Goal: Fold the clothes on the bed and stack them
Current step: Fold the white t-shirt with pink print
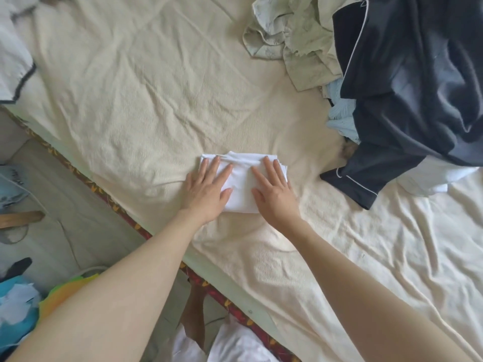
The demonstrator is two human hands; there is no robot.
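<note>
Neither hand has a grip closed on anything: the left hand and right hand lie flat, fingers straight, pressing side by side on a folded white garment. It rests on the cream bed near the edge. Beyond it, well apart, a dark navy garment tops a heap of unfolded clothes.
</note>
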